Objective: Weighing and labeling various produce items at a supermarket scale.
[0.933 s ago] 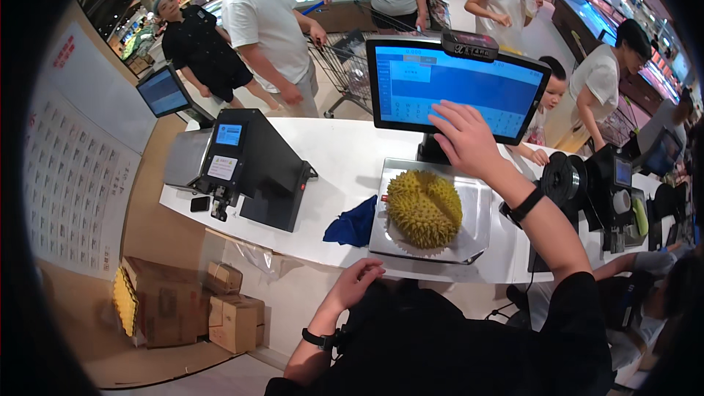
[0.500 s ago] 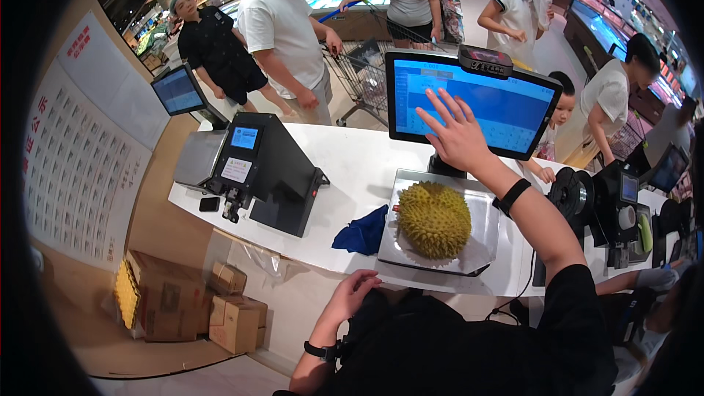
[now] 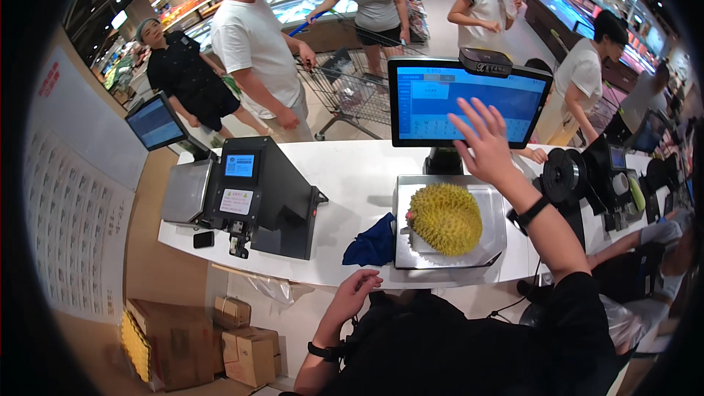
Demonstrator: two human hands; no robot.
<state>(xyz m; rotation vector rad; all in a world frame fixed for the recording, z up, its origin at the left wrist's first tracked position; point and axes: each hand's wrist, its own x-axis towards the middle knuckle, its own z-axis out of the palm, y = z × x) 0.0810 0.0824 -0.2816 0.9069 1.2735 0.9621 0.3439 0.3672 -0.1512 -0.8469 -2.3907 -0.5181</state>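
Note:
My right hand (image 3: pixel 488 143) is raised with spread fingers in front of the lower right part of a touchscreen monitor (image 3: pixel 433 106). Whether a fingertip touches the glass I cannot tell. Below the screen, a spiky yellow-green durian (image 3: pixel 447 218) lies on the metal plate of a weighing scale (image 3: pixel 493 242), its stem toward the left. My left hand (image 3: pixel 355 295) hangs loosely bent near the counter's front edge, with nothing visible in it. Nearest to it is a crumpled dark blue cloth (image 3: pixel 370 242) left of the scale.
On the white counter (image 3: pixel 345 169), a black weighing machine (image 3: pixel 271 194) stands left, beside a phone (image 3: pixel 204 239). Farther right are a black reel (image 3: pixel 563 172) and another scale machine. Cardboard boxes (image 3: pixel 249 356) lie below left. Several people and a shopping cart (image 3: pixel 352 88) are beyond the counter.
My right hand has moved from mid-screen toward its lower right. A light panel now shows at the screen's upper left. The view has shifted slightly; the durian stays on the scale.

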